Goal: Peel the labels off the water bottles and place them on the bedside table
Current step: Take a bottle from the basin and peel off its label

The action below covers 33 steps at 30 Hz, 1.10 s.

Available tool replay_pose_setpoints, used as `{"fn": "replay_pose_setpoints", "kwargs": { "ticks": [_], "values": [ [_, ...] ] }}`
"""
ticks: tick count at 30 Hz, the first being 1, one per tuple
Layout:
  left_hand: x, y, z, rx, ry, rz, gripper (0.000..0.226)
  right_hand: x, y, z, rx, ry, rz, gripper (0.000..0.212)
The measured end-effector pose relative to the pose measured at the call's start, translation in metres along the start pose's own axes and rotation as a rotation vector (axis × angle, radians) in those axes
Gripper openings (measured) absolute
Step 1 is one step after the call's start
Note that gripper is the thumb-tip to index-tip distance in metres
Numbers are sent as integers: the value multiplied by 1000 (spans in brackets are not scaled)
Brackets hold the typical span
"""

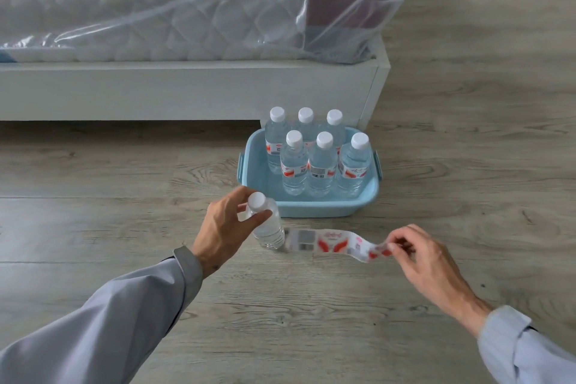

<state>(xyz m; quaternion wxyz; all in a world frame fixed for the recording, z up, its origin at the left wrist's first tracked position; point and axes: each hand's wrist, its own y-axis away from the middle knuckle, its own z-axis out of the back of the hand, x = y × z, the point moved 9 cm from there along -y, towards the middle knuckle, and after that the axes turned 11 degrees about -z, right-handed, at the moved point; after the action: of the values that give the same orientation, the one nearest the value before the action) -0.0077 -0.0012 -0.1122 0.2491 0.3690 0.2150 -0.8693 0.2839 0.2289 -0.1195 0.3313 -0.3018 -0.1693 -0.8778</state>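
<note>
My left hand (226, 224) is gripping the water bottle (267, 224) by its neck on the wood floor (280, 321) before the blue tub (314, 206), while my right hand (417, 254) is pinching its unrolled label (330, 243), stretched out sideways.

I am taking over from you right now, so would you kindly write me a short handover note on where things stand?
Left hand grips the neck of a water bottle just in front of the blue basin.
Right hand pinches one end of that bottle's label, pulled out as a strip; whether the other end is stuck to the bottle cannot be told.
Six bottles stand in the basin, labels on.
Done: one label all but off.
Left: free it, peel the six others, then the placing on the bedside table, which is not in view.
</note>
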Motion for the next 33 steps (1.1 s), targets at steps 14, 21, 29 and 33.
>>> {"fn": "replay_pose_setpoints", "kwargs": {
  "ticks": [14, 21, 29, 33],
  "values": [
    [-34, 17, -23, 54, 51, -69, 30, -53, -26, -20, 23, -81, -316, 33],
    [-53, 17, -33, 82, 10, -160, 37, -77, -40, -18, -34, -44, -431, 28],
    [-55, 14, -42, 145, -3, -173, 41, -66, -44, -12, -61, -42, -363, 30],
    [-54, 2, -39, 138, 101, -119, 35, -36, -51, -8, -76, -146, -330, 31]
  ]
}}
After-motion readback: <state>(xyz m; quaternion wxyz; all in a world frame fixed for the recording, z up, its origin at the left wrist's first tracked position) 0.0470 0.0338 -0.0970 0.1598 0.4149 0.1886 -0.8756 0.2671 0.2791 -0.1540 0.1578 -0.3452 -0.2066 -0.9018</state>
